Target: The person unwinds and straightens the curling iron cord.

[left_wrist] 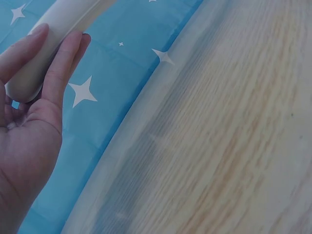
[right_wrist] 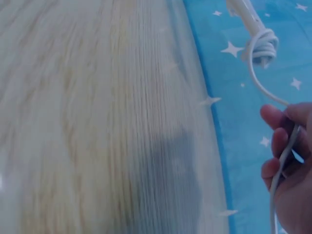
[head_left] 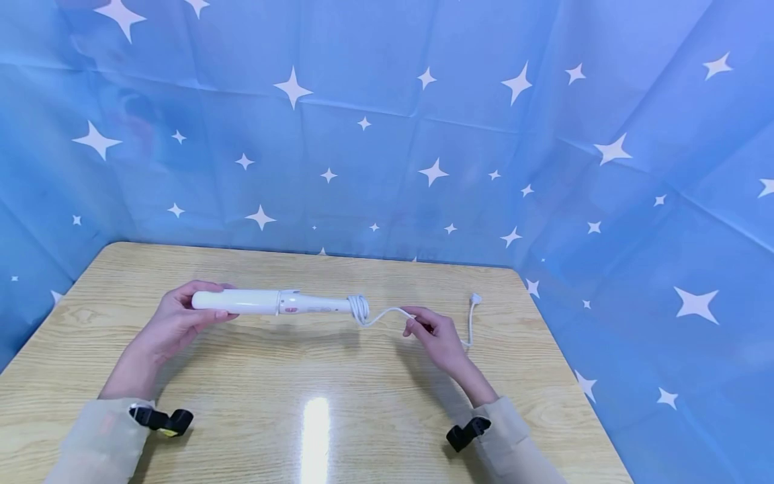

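While gripping the white wand by its thick end in the left hand, pinching its cord in the right hand, with both well apart! Held above the wooden table, short of the far edge, with wide room on the near side. Stretching crosswise, nearly level, pointing thick end left, cord-wrapped end right, towards a plug near the right edge.

The head view looks forward and down over the worktop from farther off. Wrist views face the left grip and right grip closely, sharing worktop and starry backdrop.
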The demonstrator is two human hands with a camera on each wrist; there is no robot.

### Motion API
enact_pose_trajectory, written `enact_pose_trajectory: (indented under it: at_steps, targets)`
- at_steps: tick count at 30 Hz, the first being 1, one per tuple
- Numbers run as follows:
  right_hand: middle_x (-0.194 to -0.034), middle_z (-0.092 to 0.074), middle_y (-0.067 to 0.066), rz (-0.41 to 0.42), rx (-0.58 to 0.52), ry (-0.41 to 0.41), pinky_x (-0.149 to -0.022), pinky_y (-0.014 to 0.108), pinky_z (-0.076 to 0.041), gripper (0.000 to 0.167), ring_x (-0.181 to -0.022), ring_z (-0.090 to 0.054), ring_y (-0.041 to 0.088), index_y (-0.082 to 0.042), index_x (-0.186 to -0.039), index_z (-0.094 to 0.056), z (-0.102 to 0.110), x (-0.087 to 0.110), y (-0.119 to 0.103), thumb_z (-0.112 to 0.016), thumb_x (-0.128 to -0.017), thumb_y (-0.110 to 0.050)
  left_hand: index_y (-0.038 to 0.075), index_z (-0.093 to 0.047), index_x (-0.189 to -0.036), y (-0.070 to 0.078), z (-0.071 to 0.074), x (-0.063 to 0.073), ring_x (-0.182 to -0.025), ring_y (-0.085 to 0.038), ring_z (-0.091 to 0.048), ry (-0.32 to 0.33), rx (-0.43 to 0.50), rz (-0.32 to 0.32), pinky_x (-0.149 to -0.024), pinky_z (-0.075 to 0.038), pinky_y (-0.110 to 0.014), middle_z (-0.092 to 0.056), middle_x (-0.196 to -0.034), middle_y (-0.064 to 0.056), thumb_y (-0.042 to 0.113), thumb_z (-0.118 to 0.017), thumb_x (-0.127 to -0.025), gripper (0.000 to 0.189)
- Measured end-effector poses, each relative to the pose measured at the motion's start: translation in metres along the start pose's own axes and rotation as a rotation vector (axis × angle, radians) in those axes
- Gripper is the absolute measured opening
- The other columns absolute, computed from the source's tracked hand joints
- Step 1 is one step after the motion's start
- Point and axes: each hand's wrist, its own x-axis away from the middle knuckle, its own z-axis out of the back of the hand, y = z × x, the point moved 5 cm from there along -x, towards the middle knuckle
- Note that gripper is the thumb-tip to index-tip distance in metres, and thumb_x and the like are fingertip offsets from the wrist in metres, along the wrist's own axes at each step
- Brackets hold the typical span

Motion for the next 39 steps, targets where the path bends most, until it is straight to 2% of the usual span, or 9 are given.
enact_pose_trajectory:
  at_steps: [4, 12, 22, 26, 28, 30, 33, 37, 39]
  targets:
    - [-0.081, -0.072, 0.007, -0.012, 0.004, -0.003, -0.050, 0.021, -0.035, 0.025, -0.056, -0.043, 0.008, -0.005, -0.127, -0.071, 0.006, 0.003, 0.016, -0.061, -0.104, -0.009, 0.005, -0.074, -0.118, -0.002, 0.002, 0.001, -0.115, -0.021, -0.058, 0.014, -0.018, 0.007, -0.091, -0.060, -0.043, -0.066, -0.128, -0.009, -0.029, -0.055, -0.088, 0.049]
    - [-0.083, -0.073, 0.003, -0.038, 0.019, -0.012, -0.049, 0.021, -0.034, 0.025, -0.055, -0.041, 0.009, -0.009, -0.127, -0.072, 0.022, 0.012, 0.021, -0.060, -0.106, -0.014, 0.006, -0.074, -0.119, -0.004, 0.003, 0.004, -0.114, -0.020, -0.057, 0.011, -0.051, 0.012, -0.090, -0.061, -0.041, -0.067, -0.125, -0.006, -0.028, -0.056, -0.089, 0.049]
    - [-0.082, -0.072, 0.016, -0.036, 0.006, 0.128, -0.063, 0.019, -0.047, 0.024, -0.073, -0.058, 0.010, 0.005, -0.124, -0.070, 0.047, 0.013, 0.025, -0.056, -0.104, 0.001, 0.004, -0.074, -0.119, -0.003, 0.001, 0.003, -0.114, -0.022, -0.058, 0.007, -0.022, 0.001, -0.090, -0.060, -0.042, -0.067, -0.125, -0.008, -0.030, -0.055, -0.087, 0.050]
    - [-0.083, -0.070, 0.023, -0.034, 0.026, 0.122, -0.061, 0.019, -0.045, 0.025, -0.071, -0.055, 0.011, 0.010, -0.124, -0.068, 0.053, 0.015, 0.001, -0.054, -0.104, 0.004, 0.003, -0.074, -0.119, -0.001, 0.001, 0.004, -0.113, -0.023, -0.060, 0.002, 0.023, -0.023, -0.090, -0.060, -0.043, -0.068, -0.124, -0.011, -0.032, -0.053, -0.087, 0.051]
    - [-0.084, -0.069, 0.024, -0.046, 0.034, 0.119, -0.059, 0.020, -0.044, 0.025, -0.070, -0.055, 0.020, 0.010, -0.123, -0.068, 0.056, 0.017, -0.010, -0.053, -0.104, 0.004, 0.003, -0.074, -0.119, 0.000, 0.003, 0.005, -0.114, -0.023, -0.061, 0.004, 0.037, -0.028, -0.090, -0.060, -0.043, -0.069, -0.125, -0.011, -0.032, -0.052, -0.087, 0.051]
    - [-0.084, -0.069, 0.024, -0.060, 0.031, 0.126, -0.059, 0.020, -0.044, 0.025, -0.071, -0.055, 0.020, 0.010, -0.123, -0.068, 0.058, 0.018, -0.015, -0.053, -0.104, 0.004, 0.003, -0.074, -0.118, 0.001, 0.005, 0.006, -0.114, -0.022, -0.061, 0.009, 0.040, -0.028, -0.090, -0.060, -0.043, -0.069, -0.125, -0.011, -0.032, -0.052, -0.087, 0.051]
    - [-0.084, -0.069, 0.023, -0.085, 0.025, 0.152, -0.058, 0.020, -0.044, 0.025, -0.072, -0.056, 0.027, 0.011, -0.123, -0.068, 0.062, 0.017, 0.003, -0.052, -0.105, 0.004, 0.002, -0.074, -0.118, 0.002, 0.006, 0.007, -0.115, -0.022, -0.061, -0.012, 0.060, -0.032, -0.091, -0.059, -0.043, -0.068, -0.126, -0.011, -0.032, -0.051, -0.088, 0.051]
    - [-0.082, -0.069, 0.016, -0.101, 0.023, 0.201, -0.057, 0.019, -0.042, 0.025, -0.072, -0.055, 0.021, 0.009, -0.123, -0.068, 0.065, 0.015, 0.027, -0.053, -0.106, 0.000, 0.001, -0.073, -0.117, 0.001, 0.008, 0.008, -0.117, -0.023, -0.061, -0.040, 0.073, -0.043, -0.092, -0.059, -0.044, -0.068, -0.127, -0.012, -0.034, -0.048, -0.087, 0.053]
    - [-0.082, -0.069, 0.013, -0.102, 0.026, 0.237, -0.055, 0.019, -0.041, 0.024, -0.071, -0.054, 0.020, 0.007, -0.121, -0.070, 0.069, 0.016, 0.029, -0.054, -0.106, -0.003, 0.003, -0.074, -0.117, 0.000, 0.008, 0.007, -0.116, -0.023, -0.061, -0.044, 0.059, -0.045, -0.091, -0.060, -0.043, -0.068, -0.127, -0.012, -0.035, -0.049, -0.086, 0.055]
